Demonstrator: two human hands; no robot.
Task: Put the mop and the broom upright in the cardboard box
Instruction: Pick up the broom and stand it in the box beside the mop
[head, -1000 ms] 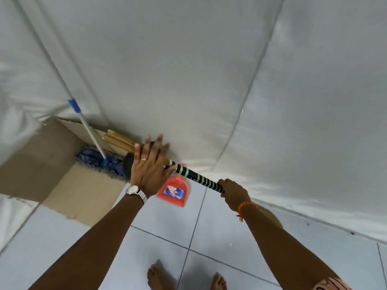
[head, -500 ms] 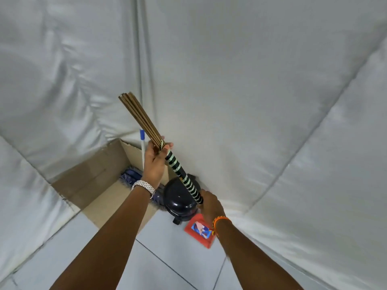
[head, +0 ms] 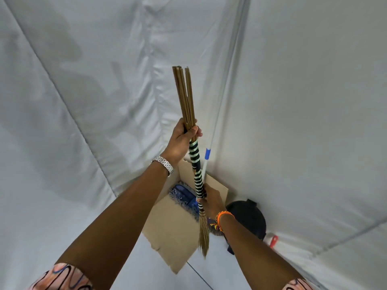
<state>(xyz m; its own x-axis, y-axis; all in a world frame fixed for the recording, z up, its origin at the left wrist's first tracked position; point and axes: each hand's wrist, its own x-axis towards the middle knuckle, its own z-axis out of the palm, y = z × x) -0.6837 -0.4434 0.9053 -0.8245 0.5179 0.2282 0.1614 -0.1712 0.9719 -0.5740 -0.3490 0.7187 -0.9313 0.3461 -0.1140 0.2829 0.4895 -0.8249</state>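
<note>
The cardboard box (head: 176, 229) sits open on the floor in the lower middle of the frame, tucked into the corner where the white cloth walls (head: 83, 91) meet. Inside it lies the blue mop (head: 184, 195) head, flat against the box bottom at the far side, and its pale pole with a blue band runs up from there toward the upper right of the frame, leaning along the corner seam — so the mop is already standing in the box.

The broom (head: 193, 155) is held in the middle of the frame, above the box and nearly vertical. Its long axis runs top to bottom: the bare brown sticks point up toward the top centre, the green-and-black striped wrap is in the middle, and the thin straw bristles hang down over the near right part of the box.

The left hand (head: 182, 141) is closed around the sticks just above the striped wrap, a metal watch (head: 164, 165) on its wrist. The right hand (head: 211, 200) is wrapped around the lower end of the striped part, just above the bristles, with an orange bracelet (head: 224, 216) on its wrist.

Just right of the box stands a dark round bin (head: 249, 218), and beyond it a bit of a red dustpan (head: 273, 240) shows — mostly hidden.
</note>
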